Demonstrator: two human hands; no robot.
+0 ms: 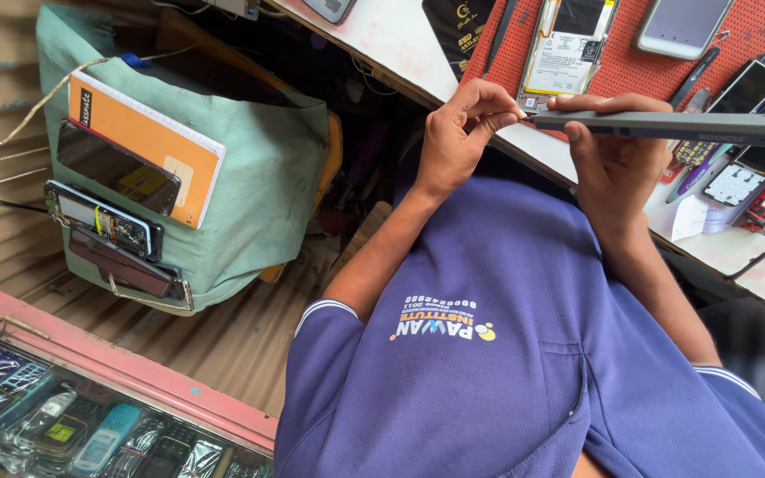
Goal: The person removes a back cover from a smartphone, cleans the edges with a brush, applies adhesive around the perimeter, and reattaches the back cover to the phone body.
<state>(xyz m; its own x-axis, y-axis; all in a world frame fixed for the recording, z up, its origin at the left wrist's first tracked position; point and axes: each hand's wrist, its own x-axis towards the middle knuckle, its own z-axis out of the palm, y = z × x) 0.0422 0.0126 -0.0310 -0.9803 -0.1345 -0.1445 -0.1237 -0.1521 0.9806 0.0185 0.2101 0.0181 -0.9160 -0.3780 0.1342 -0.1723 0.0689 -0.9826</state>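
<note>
Head view, looking down over a blue polo shirt (524,372) toward a white desk (400,40). The right hand (617,159) is clenched around a long grey pen-shaped electric screwdriver (692,128), held level above the near edge of the desk with its tip pointing toward the other hand. The left hand (462,133) meets that tip: its thumb and forefinger are pinched together right at the end of the tool, though whether a small part lies between them is too small to tell. Just beyond both hands, an opened smartphone with its battery exposed (568,44) lies on a red perforated work mat (630,66), with other phones around it. On the left, a green cloth-covered block (258,177) carries an orange notebook (148,146) and several phone parts.
</note>
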